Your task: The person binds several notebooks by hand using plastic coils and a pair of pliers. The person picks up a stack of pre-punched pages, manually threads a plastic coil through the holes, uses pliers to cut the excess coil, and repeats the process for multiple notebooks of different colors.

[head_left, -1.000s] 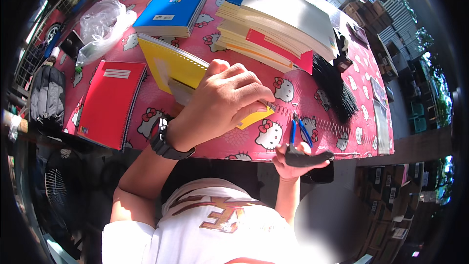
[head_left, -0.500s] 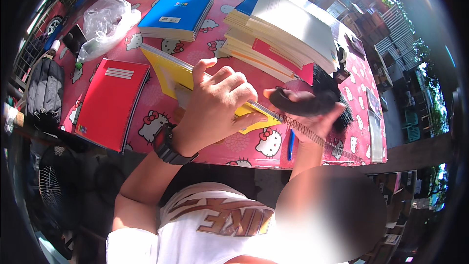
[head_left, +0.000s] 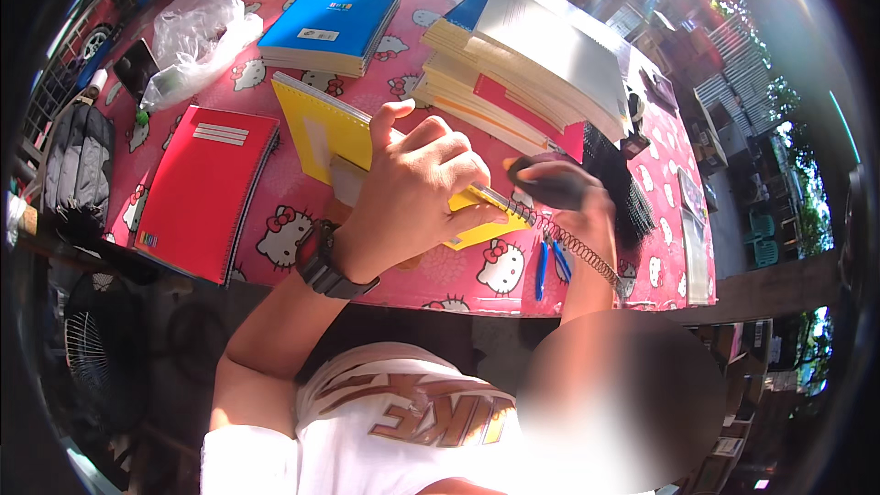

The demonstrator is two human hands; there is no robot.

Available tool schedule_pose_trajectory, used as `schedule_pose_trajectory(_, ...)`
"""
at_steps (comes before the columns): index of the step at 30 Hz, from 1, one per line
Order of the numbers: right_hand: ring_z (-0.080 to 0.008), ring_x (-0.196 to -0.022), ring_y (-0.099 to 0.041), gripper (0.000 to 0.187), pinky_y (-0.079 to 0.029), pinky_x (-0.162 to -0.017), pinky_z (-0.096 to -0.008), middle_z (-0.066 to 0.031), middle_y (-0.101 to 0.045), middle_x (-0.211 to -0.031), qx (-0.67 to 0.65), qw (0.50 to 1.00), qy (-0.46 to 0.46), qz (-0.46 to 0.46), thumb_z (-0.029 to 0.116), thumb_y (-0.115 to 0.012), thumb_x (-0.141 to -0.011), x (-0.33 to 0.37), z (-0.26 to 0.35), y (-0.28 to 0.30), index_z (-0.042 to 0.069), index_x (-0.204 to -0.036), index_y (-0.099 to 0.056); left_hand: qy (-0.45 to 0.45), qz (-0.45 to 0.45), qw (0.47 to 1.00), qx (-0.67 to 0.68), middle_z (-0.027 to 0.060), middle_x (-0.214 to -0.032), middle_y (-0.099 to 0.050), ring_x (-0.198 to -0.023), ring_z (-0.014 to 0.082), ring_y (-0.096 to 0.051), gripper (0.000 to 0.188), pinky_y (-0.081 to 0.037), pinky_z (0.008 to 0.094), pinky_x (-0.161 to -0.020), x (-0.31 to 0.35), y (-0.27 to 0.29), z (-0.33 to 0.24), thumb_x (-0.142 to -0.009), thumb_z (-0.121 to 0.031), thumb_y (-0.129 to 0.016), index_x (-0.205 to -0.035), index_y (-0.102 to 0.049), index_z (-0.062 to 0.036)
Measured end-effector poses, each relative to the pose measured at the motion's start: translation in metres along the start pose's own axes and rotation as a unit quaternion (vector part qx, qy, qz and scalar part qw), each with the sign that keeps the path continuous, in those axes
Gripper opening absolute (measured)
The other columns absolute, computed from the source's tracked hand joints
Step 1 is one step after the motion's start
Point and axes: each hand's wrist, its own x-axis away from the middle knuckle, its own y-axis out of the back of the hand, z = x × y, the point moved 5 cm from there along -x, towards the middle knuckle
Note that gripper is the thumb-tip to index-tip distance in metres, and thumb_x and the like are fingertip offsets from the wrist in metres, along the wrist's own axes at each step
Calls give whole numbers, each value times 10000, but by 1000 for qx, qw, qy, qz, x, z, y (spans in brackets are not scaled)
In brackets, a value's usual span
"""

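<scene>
My left hand (head_left: 412, 183) is closed around the yellow notebook (head_left: 307, 128), which stands tilted with its punched edge up. A dark wire coil (head_left: 573, 243) runs through the holes at the notebook's right end, and its loose part trails toward my right forearm. My right hand (head_left: 591, 211), slightly blurred, grips a dark rounded tool (head_left: 547, 185) just above the coil; its exact kind cannot be made out. Part of a brownish block shows under the notebook, mostly hidden.
A red notebook (head_left: 206, 192) lies at left, blue notebooks (head_left: 330, 23) behind. A tall stack of unbound pads (head_left: 541, 46) stands at the far right, beside black coils (head_left: 619, 174). Blue pens (head_left: 542, 270) lie near the front edge. A plastic bag (head_left: 197, 41) sits far left.
My right hand and the dark tool have shifted left and turned toward the notebook. The coil's loose tail reaches less far right. A second blue pen now shows, and the notebook's yellow face shows more.
</scene>
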Motion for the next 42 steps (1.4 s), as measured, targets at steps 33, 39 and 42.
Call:
schedule_pose_trajectory(33, -144, -877, -578, 747, -433, -766, -255, -110, -626, -975, 21, 991, 47, 122, 656, -552, -775, -47, 25, -23, -52, -1003, -624, 48, -3, 998, -39, -17, -715, -618, -847, 175, -576, 418, -154, 558, -1077, 7, 25, 34, -609, -518, -753, -691, -627, -128)
schedule_pose_trajectory(39, -101, -756, -521, 657, -415, -678, -246, -44, -591, -824, -121, 979, 132, 98, 610, -545, -802, -47, 47, -31, -21, -963, -635, 66, -12, 994, -83, -6, -737, -606, -871, 175, -569, 440, -120, 614, -1072, 8, 32, 45, -595, -521, -757, -710, -618, -121)
schedule_pose_trajectory(42, -159, -844, -585, 772, -443, -707, -259, -120, -626, -955, 122, 987, 57, 84, 695, -485, -792, -58, 45, -21, -46, -951, -633, 55, -31, 996, -65, -4, -728, -597, -843, 178, -567, 434, -125, 597, -1083, 5, 34, 43, -598, -515, -757, -710, -612, -121)
